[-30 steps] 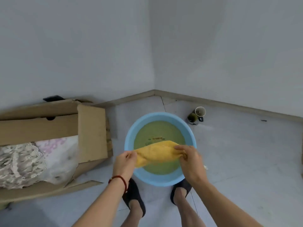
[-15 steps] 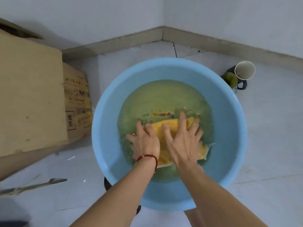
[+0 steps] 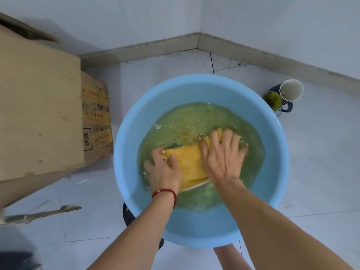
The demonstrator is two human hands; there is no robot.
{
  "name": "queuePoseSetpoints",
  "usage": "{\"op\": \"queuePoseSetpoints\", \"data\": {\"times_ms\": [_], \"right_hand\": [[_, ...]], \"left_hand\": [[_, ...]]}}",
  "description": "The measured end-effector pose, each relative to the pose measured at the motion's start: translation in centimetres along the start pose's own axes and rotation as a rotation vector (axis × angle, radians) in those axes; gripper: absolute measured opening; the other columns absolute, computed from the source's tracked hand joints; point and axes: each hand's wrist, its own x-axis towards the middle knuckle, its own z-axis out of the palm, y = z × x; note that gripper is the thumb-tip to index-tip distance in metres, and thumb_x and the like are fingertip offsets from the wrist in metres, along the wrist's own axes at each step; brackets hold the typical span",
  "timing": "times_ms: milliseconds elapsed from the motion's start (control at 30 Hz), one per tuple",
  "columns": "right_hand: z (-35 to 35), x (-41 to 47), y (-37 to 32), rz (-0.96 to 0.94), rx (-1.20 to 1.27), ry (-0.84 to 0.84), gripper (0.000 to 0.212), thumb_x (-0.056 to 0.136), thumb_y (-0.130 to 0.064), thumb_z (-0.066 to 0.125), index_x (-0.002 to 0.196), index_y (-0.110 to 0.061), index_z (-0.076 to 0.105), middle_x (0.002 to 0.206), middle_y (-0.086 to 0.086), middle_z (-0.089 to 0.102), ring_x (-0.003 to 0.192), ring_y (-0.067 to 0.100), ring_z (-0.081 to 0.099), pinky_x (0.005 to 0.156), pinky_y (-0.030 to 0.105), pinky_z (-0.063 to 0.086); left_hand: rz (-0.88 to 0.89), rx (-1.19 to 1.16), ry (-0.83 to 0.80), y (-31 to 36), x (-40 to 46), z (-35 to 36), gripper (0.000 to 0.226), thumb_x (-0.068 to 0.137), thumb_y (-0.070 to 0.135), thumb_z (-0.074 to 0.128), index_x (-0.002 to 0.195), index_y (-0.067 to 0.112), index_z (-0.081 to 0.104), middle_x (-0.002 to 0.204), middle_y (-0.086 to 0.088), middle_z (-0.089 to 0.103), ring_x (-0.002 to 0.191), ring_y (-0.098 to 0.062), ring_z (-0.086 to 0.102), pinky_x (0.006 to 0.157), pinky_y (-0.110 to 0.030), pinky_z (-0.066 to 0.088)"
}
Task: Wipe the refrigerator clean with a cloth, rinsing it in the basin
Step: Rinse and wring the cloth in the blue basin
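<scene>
A round blue basin (image 3: 128,145) stands on the floor, holding greenish, murky water. A yellow cloth (image 3: 190,162) lies in the water, partly above the surface. My left hand (image 3: 165,170) grips the cloth's left end, with a red string bracelet on the wrist. My right hand (image 3: 222,154) presses down on and clutches the cloth's right end, fingers partly in the water. Small bubbles and splashes surround both hands. The refrigerator is not in view.
A large cardboard box (image 3: 39,106) sits to the left of the basin. A white cup (image 3: 291,89) and a dark mug with green residue (image 3: 274,100) stand at the right near the skirting. A flat strip (image 3: 39,213) lies on the white floor tiles at lower left.
The cloth went from being held above the basin into the water. Both hands shifted from lying flat on it to gripping its ends, and the water is now stirred up.
</scene>
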Motion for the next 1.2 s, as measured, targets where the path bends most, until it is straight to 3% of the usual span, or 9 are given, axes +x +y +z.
{"op": "queuePoseSetpoints", "data": {"times_ms": [167, 267, 367, 533, 700, 867, 1000, 1100, 1200], "right_hand": [[-0.5, -3.1, -3.7, 0.289, 0.747, -0.136, 0.039, 0.103, -0.029, 0.039, 0.140, -0.036, 0.049, 0.143, 0.008, 0.039, 0.118, 0.027, 0.044, 0.102, 0.047, 0.038], [-2.3, -3.8, -4.4, 0.426, 1.117, -0.186, 0.026, 0.101, -0.023, 0.044, 0.106, -0.029, 0.069, 0.101, -0.008, 0.065, 0.089, 0.009, 0.057, 0.085, 0.031, 0.042], [-2.0, -3.5, -4.3, 0.280, 0.951, -0.201, 0.028, 0.097, -0.036, 0.060, 0.074, -0.020, 0.060, 0.070, -0.004, 0.062, 0.068, 0.019, 0.058, 0.067, 0.032, 0.044], [-0.4, -0.7, -3.1, 0.098, 0.463, -0.272, 0.057, 0.105, -0.063, 0.037, 0.107, -0.013, 0.064, 0.107, 0.019, 0.071, 0.099, 0.042, 0.067, 0.081, 0.042, 0.051], [-0.7, 0.4, -1.5, 0.068, 0.098, 0.017, 0.035, 0.108, -0.043, 0.036, 0.131, -0.018, 0.046, 0.143, 0.017, 0.043, 0.123, 0.041, 0.050, 0.086, 0.050, 0.046], [0.1, -2.4, -3.5, 0.367, 0.674, -0.028, 0.042, 0.102, -0.028, 0.044, 0.142, -0.026, 0.055, 0.156, 0.015, 0.031, 0.128, 0.039, 0.040, 0.106, 0.048, 0.037], [-1.4, -4.1, -5.0, 0.468, 1.105, -0.131, 0.023, 0.094, -0.029, 0.050, 0.102, -0.026, 0.072, 0.101, -0.001, 0.069, 0.102, 0.025, 0.063, 0.089, 0.035, 0.048], [-1.0, -3.6, -4.7, 0.345, 0.949, -0.114, 0.032, 0.092, -0.045, 0.063, 0.078, -0.015, 0.064, 0.074, 0.004, 0.068, 0.076, 0.030, 0.064, 0.075, 0.041, 0.056], [-0.3, -1.6, -3.6, 0.209, 0.718, -0.153, 0.050, 0.099, -0.060, 0.056, 0.098, -0.012, 0.066, 0.090, 0.015, 0.074, 0.087, 0.038, 0.067, 0.082, 0.043, 0.056]], "left_hand": [[-0.375, -0.423, -0.152, -0.4, 0.9, 3.0, 0.081, 0.065, 0.092, 0.011, 0.133, 0.060, 0.040, 0.148, -0.006, 0.053, 0.129, -0.035, 0.055, 0.111, -0.057, 0.041], [-0.359, -0.522, -0.238, -1.4, 2.3, 4.9, 0.057, 0.079, 0.078, 0.033, 0.114, 0.043, 0.061, 0.122, -0.008, 0.070, 0.107, -0.033, 0.068, 0.099, -0.054, 0.053], [-0.310, -0.543, -0.276, 0.9, 1.7, 3.1, 0.033, 0.085, 0.051, 0.059, 0.090, 0.021, 0.073, 0.098, -0.012, 0.076, 0.090, -0.031, 0.072, 0.091, -0.053, 0.059], [-0.151, -0.249, -0.354, 1.6, 1.6, 0.9, 0.029, 0.099, 0.034, 0.055, 0.085, 0.014, 0.071, 0.092, -0.011, 0.076, 0.091, -0.031, 0.072, 0.090, -0.053, 0.058], [0.003, -0.077, -0.257, 1.1, 1.9, -1.2, 0.038, 0.102, 0.040, 0.043, 0.140, 0.039, 0.051, 0.134, -0.004, 0.058, 0.114, -0.028, 0.057, 0.102, -0.040, 0.045], [-0.340, -0.372, -0.351, -0.4, 1.5, 1.8, 0.072, 0.082, 0.083, 0.022, 0.149, 0.059, 0.024, 0.156, 0.005, 0.042, 0.136, -0.032, 0.050, 0.109, -0.059, 0.043], [-0.386, -0.524, -0.361, -1.3, 3.2, 4.2, 0.089, 0.065, 0.091, 0.038, 0.130, 0.034, 0.059, 0.128, -0.008, 0.067, 0.116, -0.034, 0.064, 0.107, -0.053, 0.047], [-0.280, -0.421, -0.367, 0.6, 2.7, 3.0, 0.038, 0.087, 0.053, 0.059, 0.086, 0.016, 0.069, 0.088, -0.010, 0.071, 0.088, -0.029, 0.067, 0.084, -0.038, 0.054], [-0.090, -0.097, -0.325, 1.7, 1.8, 1.8, 0.035, 0.106, 0.027, 0.041, 0.106, 0.008, 0.070, 0.108, -0.014, 0.073, 0.099, -0.032, 0.068, 0.092, -0.042, 0.055]]}}
